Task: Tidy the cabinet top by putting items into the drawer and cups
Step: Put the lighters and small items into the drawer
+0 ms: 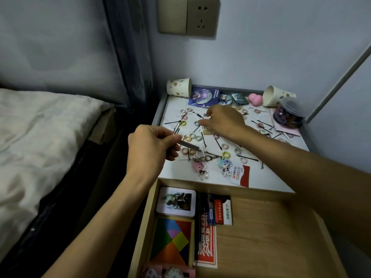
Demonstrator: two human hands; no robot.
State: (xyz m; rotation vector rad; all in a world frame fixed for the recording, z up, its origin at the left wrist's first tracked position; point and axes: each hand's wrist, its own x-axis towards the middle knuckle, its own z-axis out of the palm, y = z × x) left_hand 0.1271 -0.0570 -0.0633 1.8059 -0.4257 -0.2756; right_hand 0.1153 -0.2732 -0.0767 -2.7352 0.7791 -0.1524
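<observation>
Bedside cabinet top [269,177], strewn with bobby pins [247,158] and hair ties [226,154]. Paper cups [179,87] lie tipped at both back corners, and the drawer [261,227] is open under the front edge. Left hand [150,147] pinches a pin bundle [188,144] near the left edge. Right hand [224,119] is at centre with fingers [208,112] curled down; cannot tell if they hold anything. Judgement: lift each pin by one end, keep the bundle aligned, and right a cup first.

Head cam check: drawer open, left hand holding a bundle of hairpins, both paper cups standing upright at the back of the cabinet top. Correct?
Not quite. The head view shows the left paper cup and the right paper cup both lying on their sides, not upright. The rest holds: the drawer is open and the left hand grips a bundle of hairpins.
</observation>
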